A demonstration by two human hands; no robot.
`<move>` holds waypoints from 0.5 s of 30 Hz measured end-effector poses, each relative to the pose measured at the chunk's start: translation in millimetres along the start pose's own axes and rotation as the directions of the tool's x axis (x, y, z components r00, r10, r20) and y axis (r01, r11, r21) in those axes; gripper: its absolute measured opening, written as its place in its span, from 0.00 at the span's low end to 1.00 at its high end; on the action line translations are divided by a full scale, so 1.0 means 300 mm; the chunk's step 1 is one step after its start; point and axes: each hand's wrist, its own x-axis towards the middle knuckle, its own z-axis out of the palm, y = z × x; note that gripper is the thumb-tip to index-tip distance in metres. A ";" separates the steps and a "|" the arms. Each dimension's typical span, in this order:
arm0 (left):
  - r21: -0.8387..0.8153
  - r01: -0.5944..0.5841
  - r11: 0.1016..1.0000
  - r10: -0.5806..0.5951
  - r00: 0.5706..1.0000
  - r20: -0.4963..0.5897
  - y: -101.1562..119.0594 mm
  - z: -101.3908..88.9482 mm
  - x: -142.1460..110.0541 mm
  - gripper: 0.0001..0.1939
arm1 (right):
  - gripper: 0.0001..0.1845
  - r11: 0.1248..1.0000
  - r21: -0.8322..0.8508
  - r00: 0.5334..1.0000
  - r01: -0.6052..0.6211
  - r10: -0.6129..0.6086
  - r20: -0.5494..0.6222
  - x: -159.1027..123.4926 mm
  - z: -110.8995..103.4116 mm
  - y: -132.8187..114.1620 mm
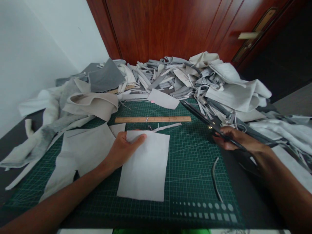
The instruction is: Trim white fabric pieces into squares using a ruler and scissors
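Note:
My left hand (128,148) pinches the upper left corner of a white, roughly rectangular piece of fabric (146,172), thumb on top. Over the right edge of the green cutting mat (192,172), my right hand (230,138) grips dark scissors (198,113) whose blades point up and left, away from the fabric. The blades look closed or nearly so. A wooden ruler (158,119) lies across the mat beyond the fabric, with a narrow offcut strip (168,127) just below it. Left of my left hand is a larger pale fabric piece (85,149).
A heap of grey and white scraps (165,74) runs along the back, against a reddish wooden door (165,29). More folded fabric (95,104) piles up at left, and pale cloth (243,94) at right. A thin curved strip (214,178) rests on the mat's right side.

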 end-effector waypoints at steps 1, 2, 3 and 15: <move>0.017 -0.007 1.000 0.007 1.000 0.003 0.005 -0.004 -0.002 0.10 | 0.32 0.999 -0.037 0.999 -0.015 0.017 0.051 -0.002 0.006 -0.015; 0.029 -0.017 0.999 0.016 1.000 0.010 0.009 -0.007 -0.004 0.10 | 0.31 0.996 -0.078 0.994 -0.040 0.048 0.094 -0.002 0.013 -0.031; 0.037 -0.029 0.999 0.028 0.999 0.023 0.011 -0.011 -0.006 0.10 | 0.31 0.990 -0.117 0.989 -0.075 0.089 0.116 -0.001 0.021 -0.045; 0.323 -0.382 0.866 0.406 0.914 -0.009 0.024 -0.058 -0.008 0.11 | 0.28 0.959 -0.223 0.973 -0.177 0.205 0.109 -0.001 0.050 -0.045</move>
